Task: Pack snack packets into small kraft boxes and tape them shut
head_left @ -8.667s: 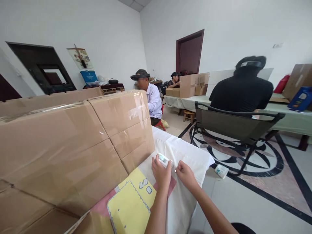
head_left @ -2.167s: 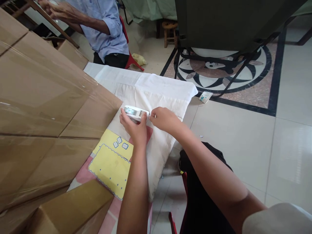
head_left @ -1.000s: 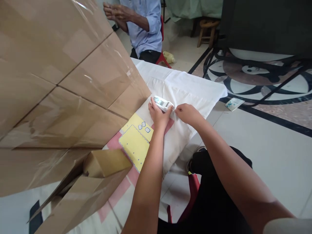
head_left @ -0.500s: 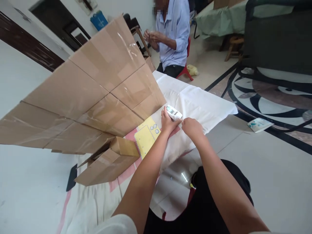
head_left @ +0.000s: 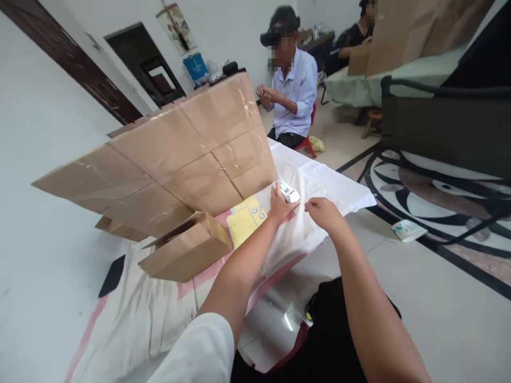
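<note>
Brown cardboard panels [head_left: 191, 154] are standing on a white-clothed table [head_left: 339, 183]. The left hand [head_left: 280, 206] is clasping a rounded white case [head_left: 289, 192]; the right hand [head_left: 321, 212] is curling its fingertips together.

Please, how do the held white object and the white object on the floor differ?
The held object is in the left hand; the floor object lies untouched. The held object shows a dark mark; the floor object shows none. Both are white with teal patches.
</note>
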The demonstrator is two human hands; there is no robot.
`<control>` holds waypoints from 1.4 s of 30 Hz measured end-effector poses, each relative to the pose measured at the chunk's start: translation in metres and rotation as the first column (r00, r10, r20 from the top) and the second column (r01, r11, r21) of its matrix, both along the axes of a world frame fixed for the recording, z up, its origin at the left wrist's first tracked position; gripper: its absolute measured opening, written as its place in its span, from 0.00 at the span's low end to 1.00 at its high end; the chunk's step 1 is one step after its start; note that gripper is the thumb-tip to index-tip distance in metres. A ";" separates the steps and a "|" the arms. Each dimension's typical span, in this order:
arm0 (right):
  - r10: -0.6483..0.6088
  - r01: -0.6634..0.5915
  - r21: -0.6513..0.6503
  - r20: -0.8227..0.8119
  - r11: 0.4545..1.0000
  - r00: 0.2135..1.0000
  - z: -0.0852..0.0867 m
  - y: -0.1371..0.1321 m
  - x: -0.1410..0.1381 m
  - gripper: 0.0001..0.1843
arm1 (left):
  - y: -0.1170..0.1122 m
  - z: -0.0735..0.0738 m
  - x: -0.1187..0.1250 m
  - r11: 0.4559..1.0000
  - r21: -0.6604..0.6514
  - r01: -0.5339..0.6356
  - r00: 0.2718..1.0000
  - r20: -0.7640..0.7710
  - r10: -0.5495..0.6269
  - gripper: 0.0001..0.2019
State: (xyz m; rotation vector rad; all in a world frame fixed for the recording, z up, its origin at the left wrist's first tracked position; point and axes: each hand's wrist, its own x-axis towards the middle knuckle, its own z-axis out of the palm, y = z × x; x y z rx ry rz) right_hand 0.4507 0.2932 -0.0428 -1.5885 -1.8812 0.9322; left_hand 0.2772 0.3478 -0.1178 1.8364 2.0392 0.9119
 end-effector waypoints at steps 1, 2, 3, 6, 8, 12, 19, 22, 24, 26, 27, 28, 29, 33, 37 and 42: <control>0.011 -0.010 0.038 -0.016 0.999 1.000 0.006 -0.007 -0.002 0.15 | -0.006 0.009 0.001 1.000 0.019 0.014 1.000 -0.010 -0.014 0.54; 0.028 -0.027 0.073 -0.022 0.997 0.999 0.011 -0.013 -0.005 0.15 | -0.015 0.019 0.003 0.999 0.045 0.030 0.999 -0.029 -0.028 0.53; 0.049 -0.047 0.099 -0.019 0.994 0.999 0.015 -0.019 -0.009 0.15 | -0.027 0.031 0.003 0.995 0.082 0.050 0.998 -0.054 -0.046 0.51; 0.107 -0.109 0.145 0.020 0.983 0.994 0.020 -0.031 -0.017 0.17 | -0.076 0.067 -0.008 0.969 0.226 0.103 0.987 -0.146 -0.071 0.43; 0.125 -0.136 0.158 0.077 0.978 0.989 0.023 -0.035 -0.021 0.18 | -0.121 0.086 -0.033 0.938 0.323 0.126 0.976 -0.212 -0.059 0.35; 0.134 -0.161 0.191 0.144 0.968 0.980 0.036 -0.049 -0.041 0.18 | -0.210 0.107 -0.129 0.895 0.441 0.060 0.955 -0.286 0.077 0.21; 0.410 -0.388 0.159 -0.143 0.908 0.901 0.052 -0.115 -0.140 0.20 | -0.283 0.114 -0.300 0.901 0.373 -0.221 0.873 -0.337 0.353 0.22; 0.496 -0.499 0.041 -0.208 0.865 0.843 0.058 -0.140 -0.181 0.20 | -0.293 0.109 -0.318 0.964 0.229 -0.137 0.912 -0.350 0.213 0.20; 0.525 -0.535 -0.006 -0.192 0.845 0.829 0.068 -0.149 -0.203 0.20 | -0.296 0.103 -0.316 0.979 0.182 -0.088 0.924 -0.351 0.148 0.19; 0.549 -0.561 -0.022 -0.176 0.828 0.817 0.081 -0.151 -0.222 0.20 | -0.298 0.098 -0.306 0.983 0.161 -0.085 0.929 -0.343 0.136 0.21; 0.562 -0.573 -0.018 -0.175 0.819 0.809 0.088 -0.150 -0.231 0.20 | -0.298 0.096 -0.300 0.984 0.148 -0.095 0.929 -0.342 0.141 0.23; 0.573 -0.583 -0.009 -0.175 0.812 0.801 0.093 -0.148 -0.241 0.21 | -0.298 0.095 -0.292 0.985 0.133 -0.114 0.927 -0.343 0.153 0.25; 0.578 -0.587 -0.003 -0.177 0.809 0.797 0.098 -0.146 -0.251 0.20 | -0.296 0.094 -0.284 0.982 0.114 -0.148 0.922 -0.344 0.179 0.27; 0.467 -0.503 -0.127 -0.237 0.855 0.852 0.094 -0.127 -0.291 0.16 | -0.288 0.095 -0.248 0.929 0.037 -0.369 0.867 -0.346 0.359 0.28; 0.332 -0.424 -0.332 -0.299 0.843 0.895 0.076 -0.107 -0.320 0.12 | -0.284 0.091 -0.228 0.884 0.094 -0.457 0.827 -0.320 0.462 0.24; 0.320 -0.421 -0.433 -0.289 0.797 0.902 0.076 -0.096 -0.328 0.13 | -0.288 0.084 -0.231 0.879 0.191 -0.437 0.836 -0.274 0.475 0.23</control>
